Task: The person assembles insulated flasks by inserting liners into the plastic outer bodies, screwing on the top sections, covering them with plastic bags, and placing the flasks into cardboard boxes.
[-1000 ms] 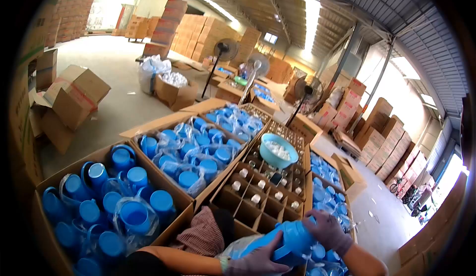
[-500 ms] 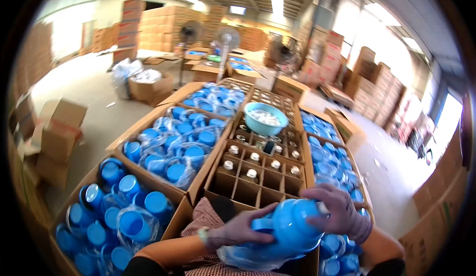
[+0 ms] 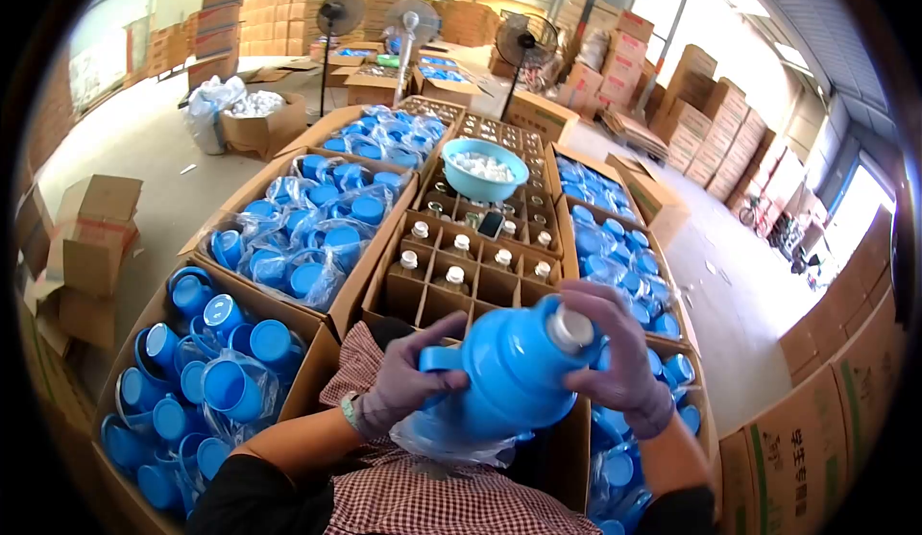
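A glossy blue thermos jug is tilted over my lap, its silver neck toward the upper right. A crumpled clear plastic bag hangs around its lower end. My left hand, in a purple-grey glove, is closed on the jug's side handle. My right hand, gloved too, curls around the top beside the silver neck, thumb on the blue shoulder. Just beyond the jug stands a divided carton with several silver-topped bottles in its cells.
Cartons of blue jugs, many bagged, stand at left and right. A turquoise basin of small white pieces and a dark phone rest on the divided cartons. Standing fans and stacked boxes are farther back.
Both hands have raised the jug and turned its top toward me, so its silver neck now shows clearly. The head view has tilted down and shifted right.
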`<state>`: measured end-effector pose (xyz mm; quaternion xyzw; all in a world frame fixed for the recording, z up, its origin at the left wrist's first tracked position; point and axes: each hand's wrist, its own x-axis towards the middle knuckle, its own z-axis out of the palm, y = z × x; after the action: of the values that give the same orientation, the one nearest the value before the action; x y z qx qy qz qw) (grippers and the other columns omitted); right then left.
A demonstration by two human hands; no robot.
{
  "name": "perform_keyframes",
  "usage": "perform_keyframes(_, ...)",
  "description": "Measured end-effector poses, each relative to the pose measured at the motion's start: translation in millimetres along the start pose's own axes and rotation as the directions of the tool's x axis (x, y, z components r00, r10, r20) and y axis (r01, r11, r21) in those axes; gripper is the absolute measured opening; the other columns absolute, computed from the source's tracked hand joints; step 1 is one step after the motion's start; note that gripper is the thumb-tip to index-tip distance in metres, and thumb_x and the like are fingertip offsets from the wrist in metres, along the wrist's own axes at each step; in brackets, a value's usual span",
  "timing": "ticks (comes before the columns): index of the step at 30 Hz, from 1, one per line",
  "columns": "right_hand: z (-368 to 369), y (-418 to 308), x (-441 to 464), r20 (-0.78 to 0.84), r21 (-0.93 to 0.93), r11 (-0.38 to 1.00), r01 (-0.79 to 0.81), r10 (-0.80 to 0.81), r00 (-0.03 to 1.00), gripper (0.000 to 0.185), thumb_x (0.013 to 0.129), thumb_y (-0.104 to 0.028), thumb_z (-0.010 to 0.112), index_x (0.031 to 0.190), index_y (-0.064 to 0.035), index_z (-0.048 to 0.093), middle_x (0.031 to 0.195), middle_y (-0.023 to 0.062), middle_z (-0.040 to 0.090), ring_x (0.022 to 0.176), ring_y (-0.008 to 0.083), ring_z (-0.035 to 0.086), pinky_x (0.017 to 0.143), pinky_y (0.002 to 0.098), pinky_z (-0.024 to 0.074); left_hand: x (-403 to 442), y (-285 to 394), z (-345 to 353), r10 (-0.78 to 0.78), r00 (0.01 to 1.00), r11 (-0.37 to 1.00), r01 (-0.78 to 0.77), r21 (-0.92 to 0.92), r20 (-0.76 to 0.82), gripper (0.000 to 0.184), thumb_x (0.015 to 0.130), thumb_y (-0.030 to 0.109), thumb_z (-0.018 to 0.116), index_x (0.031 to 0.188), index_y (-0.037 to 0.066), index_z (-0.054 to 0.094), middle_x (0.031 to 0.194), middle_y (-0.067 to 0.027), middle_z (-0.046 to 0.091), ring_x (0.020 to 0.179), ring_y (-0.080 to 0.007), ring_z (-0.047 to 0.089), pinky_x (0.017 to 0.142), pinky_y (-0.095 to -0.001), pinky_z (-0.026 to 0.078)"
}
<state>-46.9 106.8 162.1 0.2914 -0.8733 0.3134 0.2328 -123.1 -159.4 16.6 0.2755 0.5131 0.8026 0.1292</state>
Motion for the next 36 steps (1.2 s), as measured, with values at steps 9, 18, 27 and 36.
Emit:
perform_keyframes(9,137,128,-135,-0.379,0.513,0.745,-0.427,0.642,0.667,0.045,0.098,-0.027,0.064,0.131,0.0028,0.059,0.111,0.012,0.066,0.105,0.0232,0.066,0.097,0.0377,0.0522,24,43,-87,0.038,0.914,0.744,-0.295,-0.599,-0.403,0.042,0.102,0.05,0.059,0.074,0.021,0.045,0.06,0.0079,0.031,0.049,-0.0074,0.029,0.048,-0.0249,0.03)
perform_keyframes(18,122,114,-50,-0.163,0.434,0.892,-0.123,0.212,0.964,0.065,0.074,-0.044,0.086,0.117,0.0004,0.067,0.111,0.0166,0.07,0.102,0.0337,0.069,0.09,0.0436,0.0557,2,34,-115,-0.105,0.956,0.284,-0.237,-0.929,-0.275,0.044,0.1,0.047,0.062,0.071,0.017,0.047,0.056,0.0102,0.027,0.048,-0.0042,0.026,0.046,-0.0201,0.027)
perform_keyframes(27,134,139,-43,0.136,0.919,0.307,-0.246,0.338,0.931,0.063,0.088,-0.042,0.072,0.132,0.0,0.057,0.126,0.0167,0.063,0.114,0.033,0.064,0.098,0.0438,0.0536,4,13,-85,0.029,0.93,0.578,-0.315,-0.753,-0.367,0.049,0.098,0.056,0.063,0.071,0.019,0.045,0.059,0.0086,0.024,0.051,-0.0069,0.028,0.05,-0.0247,0.03)
perform_keyframes(36,184,139,-128,0.021,0.977,0.153,-0.147,0.621,0.783,0.06,0.092,-0.04,0.066,0.136,-0.0009,0.053,0.131,0.0157,0.06,0.118,0.0312,0.062,0.1,0.0428,0.0523,31,17,-57,-0.054,0.883,0.772,-0.259,-0.581,-0.466,0.06,0.101,0.063,0.052,0.125,0.008,0.058,0.102,-0.006,0.066,0.077,-0.0129,0.058,0.06,-0.025,0.047)
